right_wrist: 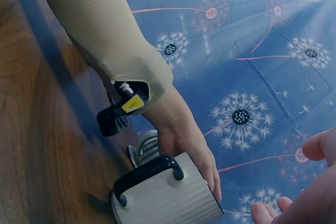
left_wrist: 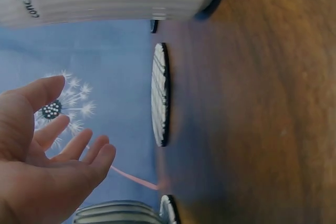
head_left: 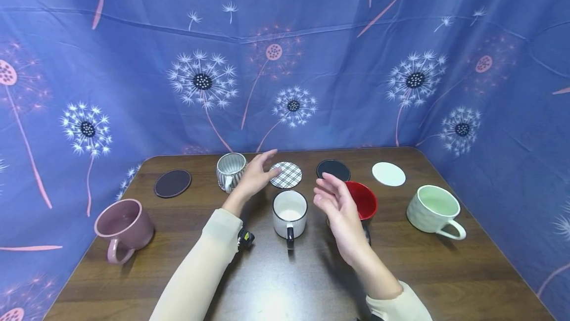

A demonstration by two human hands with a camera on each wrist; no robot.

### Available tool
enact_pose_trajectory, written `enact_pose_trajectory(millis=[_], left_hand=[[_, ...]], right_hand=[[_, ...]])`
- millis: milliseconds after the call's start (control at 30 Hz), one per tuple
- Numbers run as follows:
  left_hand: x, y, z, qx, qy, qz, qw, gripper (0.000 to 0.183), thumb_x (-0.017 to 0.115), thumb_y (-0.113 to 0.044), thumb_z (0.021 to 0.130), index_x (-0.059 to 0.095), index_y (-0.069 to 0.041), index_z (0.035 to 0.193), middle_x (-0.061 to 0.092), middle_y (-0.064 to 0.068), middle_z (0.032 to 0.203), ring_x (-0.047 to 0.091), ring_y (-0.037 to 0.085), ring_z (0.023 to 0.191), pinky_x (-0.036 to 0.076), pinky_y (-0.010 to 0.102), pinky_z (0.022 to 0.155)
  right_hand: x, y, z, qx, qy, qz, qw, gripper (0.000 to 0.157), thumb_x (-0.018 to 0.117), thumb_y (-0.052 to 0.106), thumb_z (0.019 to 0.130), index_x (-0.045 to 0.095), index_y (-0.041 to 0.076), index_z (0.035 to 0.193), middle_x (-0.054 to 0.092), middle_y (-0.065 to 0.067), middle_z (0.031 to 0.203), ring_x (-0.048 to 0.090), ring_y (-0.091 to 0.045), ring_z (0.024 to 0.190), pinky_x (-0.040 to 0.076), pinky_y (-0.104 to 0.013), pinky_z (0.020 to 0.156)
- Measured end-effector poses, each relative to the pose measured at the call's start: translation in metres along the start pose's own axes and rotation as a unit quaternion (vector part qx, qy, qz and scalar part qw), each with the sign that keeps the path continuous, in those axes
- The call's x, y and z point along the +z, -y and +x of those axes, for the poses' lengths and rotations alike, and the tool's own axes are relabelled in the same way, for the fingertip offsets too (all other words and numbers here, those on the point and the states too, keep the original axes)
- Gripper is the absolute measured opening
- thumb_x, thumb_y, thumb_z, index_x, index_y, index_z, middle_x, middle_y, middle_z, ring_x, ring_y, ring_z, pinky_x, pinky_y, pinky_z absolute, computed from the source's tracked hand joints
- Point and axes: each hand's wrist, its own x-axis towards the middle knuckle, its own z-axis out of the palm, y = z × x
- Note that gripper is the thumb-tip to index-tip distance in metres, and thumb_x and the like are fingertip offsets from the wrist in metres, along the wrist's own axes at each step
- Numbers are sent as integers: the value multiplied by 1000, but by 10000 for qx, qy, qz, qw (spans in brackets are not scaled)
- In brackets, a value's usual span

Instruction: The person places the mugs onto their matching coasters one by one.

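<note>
Five cups and five coasters share the brown wooden bench (head_left: 445,281), and counted by cups that stand on coasters, one is done and four are left. The grey ribbed cup (head_left: 224,170), close to the far edge and left of its middle, stands upright with a patterned coaster (left_wrist: 167,209) under it. The other four stand upright directly on the wood: the mauve mug (head_left: 139,227) near the left edge, the white mug with black handle (head_left: 280,224) around the middle, the red mug (head_left: 365,200) right of it and the pale green mug (head_left: 425,216) near the right edge. Along the far edge lie the dark coaster (head_left: 172,183) toward the left corner, the plaid coaster (head_left: 288,176), the black coaster (head_left: 333,167) and the white coaster (head_left: 389,173) toward the right corner. The left hand (head_left: 254,177) is beside the grey cup, with relaxed fingers that grip nothing; I cannot tell for certain if it touches this cup. The right hand (head_left: 337,207) has its fingers loosely bent, also without any hold, and partly covers the red mug. I judge it as a pause between two placings, with most of the work remaining.
</note>
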Motion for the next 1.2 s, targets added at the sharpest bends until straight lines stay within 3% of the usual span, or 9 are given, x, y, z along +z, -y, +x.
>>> enact_pose_trajectory(millis=[200, 433, 733, 1000, 1200], left_hand=[[7, 14, 6, -19, -28, -178, 9998, 63, 74, -15, 100, 50, -7, 157, 49, 22, 157, 50, 45, 144, 43, 51, 120], [10, 31, 8, -241, -2, -194, 9995, 64, 74, -12, 99, 49, -7, 158, 49, 22, 158, 51, 42, 144, 43, 54, 119], [8, 34, 11, -348, 285, -120, 9989, 70, 75, -17, 98, 45, -6, 160, 49, 24, 159, 46, 41, 148, 35, 53, 124], [9, 39, 12, -475, 545, 270, 9970, 70, 74, -16, 98, 45, -8, 161, 45, 23, 162, 41, 39, 151, 33, 52, 125], [8, 42, 13, -304, 722, 558, 9954, 68, 72, -14, 99, 45, -4, 160, 46, 26, 160, 42, 40, 150, 35, 53, 124]], right_hand=[[2, -4, -4, 18, 69, 221, 9997, 57, 56, 2, 104, 39, 7, 158, 49, -14, 155, 52, -30, 140, 52, -22, 105], [1, -8, -5, 227, 90, 241, 9994, 56, 57, 5, 105, 39, 11, 158, 49, -11, 155, 53, -30, 139, 52, -33, 110], [1, -7, -9, 357, 167, 185, 9991, 56, 58, 7, 105, 39, 13, 157, 49, -10, 156, 52, -34, 141, 50, -41, 113], [-1, -8, -12, 313, 150, 127, 9993, 57, 59, 7, 103, 40, 13, 157, 49, -10, 155, 51, -41, 142, 54, -32, 108], [-3, -12, -11, 304, 129, -4, 9995, 60, 60, 5, 102, 40, 12, 157, 49, -11, 155, 53, -38, 141, 54, -31, 107]])
